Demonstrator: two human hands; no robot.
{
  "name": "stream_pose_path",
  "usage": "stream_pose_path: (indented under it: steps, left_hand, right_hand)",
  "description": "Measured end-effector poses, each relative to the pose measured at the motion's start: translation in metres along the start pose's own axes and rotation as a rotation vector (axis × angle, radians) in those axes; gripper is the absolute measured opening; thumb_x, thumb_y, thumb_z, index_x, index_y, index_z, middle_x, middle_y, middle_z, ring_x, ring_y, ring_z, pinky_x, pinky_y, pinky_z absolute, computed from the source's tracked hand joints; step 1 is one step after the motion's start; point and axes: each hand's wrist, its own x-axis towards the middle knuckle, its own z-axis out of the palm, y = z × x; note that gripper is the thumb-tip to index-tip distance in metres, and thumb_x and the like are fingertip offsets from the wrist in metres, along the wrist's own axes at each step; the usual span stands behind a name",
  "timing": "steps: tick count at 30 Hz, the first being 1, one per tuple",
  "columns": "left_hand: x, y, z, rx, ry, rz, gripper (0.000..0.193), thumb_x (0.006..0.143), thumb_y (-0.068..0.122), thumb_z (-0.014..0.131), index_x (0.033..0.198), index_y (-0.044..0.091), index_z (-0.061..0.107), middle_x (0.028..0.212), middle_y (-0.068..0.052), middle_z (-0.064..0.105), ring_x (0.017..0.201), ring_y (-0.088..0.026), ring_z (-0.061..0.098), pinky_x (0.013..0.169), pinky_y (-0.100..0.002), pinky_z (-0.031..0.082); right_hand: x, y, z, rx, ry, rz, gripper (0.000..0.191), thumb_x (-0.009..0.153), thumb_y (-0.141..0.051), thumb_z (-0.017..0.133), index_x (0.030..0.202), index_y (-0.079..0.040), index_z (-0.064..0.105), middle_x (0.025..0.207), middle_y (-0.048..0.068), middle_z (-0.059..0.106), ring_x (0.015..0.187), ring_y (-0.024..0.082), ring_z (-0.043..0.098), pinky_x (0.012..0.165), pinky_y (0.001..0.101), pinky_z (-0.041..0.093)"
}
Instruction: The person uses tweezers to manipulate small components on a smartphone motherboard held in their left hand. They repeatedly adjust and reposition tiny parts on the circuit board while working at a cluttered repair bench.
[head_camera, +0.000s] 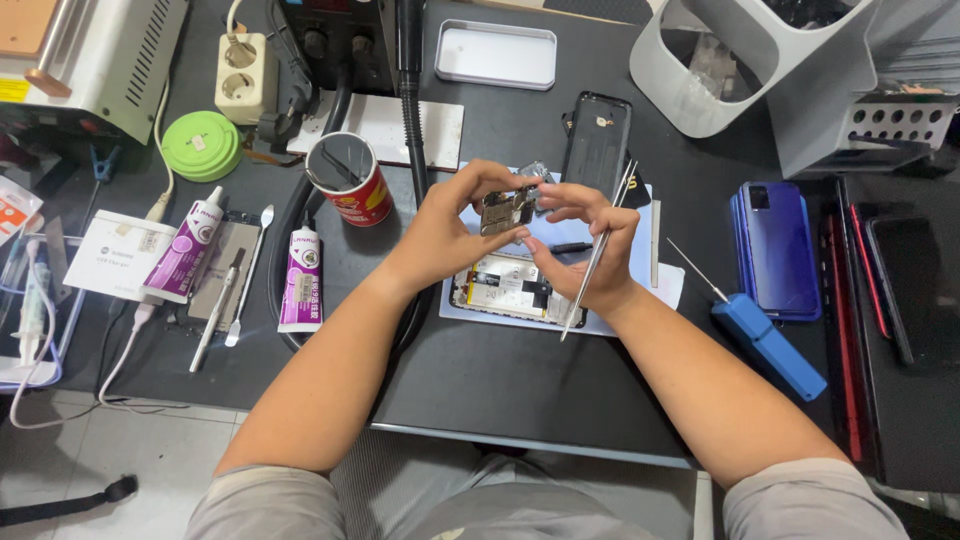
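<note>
Your left hand (445, 235) and right hand (585, 250) meet above the opened smartphone body with its exposed battery and pale inner frame (505, 288), and between them you hold a small, thin, gold-and-grey circuit board with metal shields (505, 210). The left thumb and fingers pinch its left edge; the right thumb and forefinger pinch its right edge, while the other right fingers curl around a pair of slim steel tweezers (597, 255) that slants from 1 o'clock down to 7 o'clock.

The board looks light, stiff and brittle, with tiny parts on its face, so keep your grip on the bare edges and do not flex it.

A black phone back cover (596, 140) lies at 1 o'clock of your hands; a blue-handled screwdriver (765, 342) lies at 4 o'clock.
</note>
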Motion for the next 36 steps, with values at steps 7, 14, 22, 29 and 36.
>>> stream_pose_path:
  steps: [7,14,22,29,36]
  left_hand:
    - [-0.003,0.002,0.001,0.01,-0.011,-0.007,0.049,0.087,0.01,0.087,0.124,0.008,0.056,0.133,-0.005,0.073,0.116,-0.012,0.07,0.089,-0.026,0.05]
    - [-0.011,0.012,0.003,0.119,-0.019,-0.033,0.049,0.082,0.015,0.089,0.121,0.008,0.062,0.121,-0.002,0.076,0.102,-0.013,0.069,0.084,-0.031,0.047]
    - [-0.017,0.024,-0.003,0.248,0.018,0.091,0.044,0.075,0.011,0.085,0.114,0.007,0.065,0.111,-0.005,0.068,0.089,-0.019,0.063,0.082,-0.031,0.052]
    - [-0.025,0.025,-0.013,0.307,0.063,0.08,0.042,0.074,0.01,0.085,0.111,0.006,0.065,0.106,-0.005,0.063,0.087,-0.021,0.058,0.078,-0.032,0.051]
    - [-0.027,0.028,-0.015,0.323,0.07,0.105,0.043,0.074,0.009,0.085,0.112,0.006,0.065,0.106,-0.006,0.061,0.088,-0.021,0.059,0.079,-0.031,0.051]
  right_hand:
    - [-0.007,-0.001,-0.001,-0.01,0.008,0.034,0.072,0.085,0.006,0.084,0.111,-0.013,0.02,0.134,0.027,0.056,0.111,0.03,0.07,0.088,0.0353,0.06]
    - [-0.014,-0.007,0.002,0.015,0.009,0.036,0.072,0.085,0.005,0.084,0.112,-0.014,0.021,0.133,0.026,0.056,0.111,0.03,0.07,0.088,0.0352,0.06]
    - [-0.021,-0.011,0.006,0.057,0.002,-0.006,0.069,0.081,-0.005,0.085,0.11,-0.012,0.022,0.121,0.026,0.06,0.102,0.028,0.066,0.088,0.0369,0.059]
    - [-0.021,-0.017,0.022,0.023,0.075,0.1,0.055,0.094,0.006,0.075,0.107,-0.01,0.025,0.104,0.02,0.062,0.086,0.019,0.068,0.08,0.0297,0.06]
    - [-0.017,-0.021,0.022,0.029,0.088,0.08,0.047,0.093,0.01,0.068,0.106,-0.007,0.026,0.097,0.019,0.062,0.081,0.019,0.065,0.079,0.0293,0.057]
